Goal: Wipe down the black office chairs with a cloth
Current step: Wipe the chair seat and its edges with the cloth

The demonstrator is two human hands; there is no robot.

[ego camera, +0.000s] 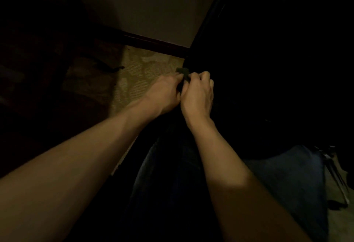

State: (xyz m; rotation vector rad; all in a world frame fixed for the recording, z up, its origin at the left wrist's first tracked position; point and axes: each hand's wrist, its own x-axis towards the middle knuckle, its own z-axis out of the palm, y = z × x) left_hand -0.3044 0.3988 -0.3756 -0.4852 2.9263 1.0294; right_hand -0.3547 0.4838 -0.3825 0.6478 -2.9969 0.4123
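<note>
Here, both hands, left hand (164, 90) and right hand (199, 93), pinch a small dark cloth (183, 73) between them at the black chair's (268, 69) left edge, with open patterned carpet (141, 77) leftward.

Dim room; pale wall (134, 2), dark baseboard (153, 41), patterned beige carpet (141, 69), deep shadow at left.
</note>
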